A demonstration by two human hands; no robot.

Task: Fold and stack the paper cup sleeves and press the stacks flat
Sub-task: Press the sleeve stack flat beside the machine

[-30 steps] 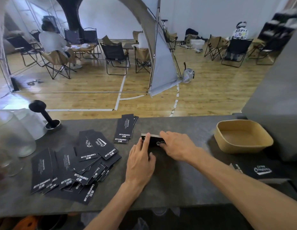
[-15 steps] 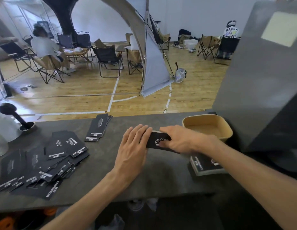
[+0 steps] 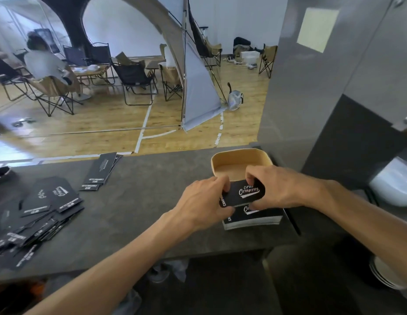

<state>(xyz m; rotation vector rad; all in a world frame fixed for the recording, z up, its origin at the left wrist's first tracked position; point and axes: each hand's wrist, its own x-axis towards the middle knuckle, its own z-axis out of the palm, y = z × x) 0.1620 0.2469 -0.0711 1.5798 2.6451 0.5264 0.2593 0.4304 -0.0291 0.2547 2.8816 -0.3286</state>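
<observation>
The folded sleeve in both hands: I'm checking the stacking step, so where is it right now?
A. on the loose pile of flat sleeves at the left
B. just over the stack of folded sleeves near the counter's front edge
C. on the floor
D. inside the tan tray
B: both hands, left and right, hold the sleeve just over the stack, in front of the tray.

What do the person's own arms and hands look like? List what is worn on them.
Nothing is worn. Both forearms are bare as far as the head view shows, with no sleeve in sight. The left hand and right hand have no gloves, and no watch, ring or band shows on either wrist or on the visible fingers.
</observation>
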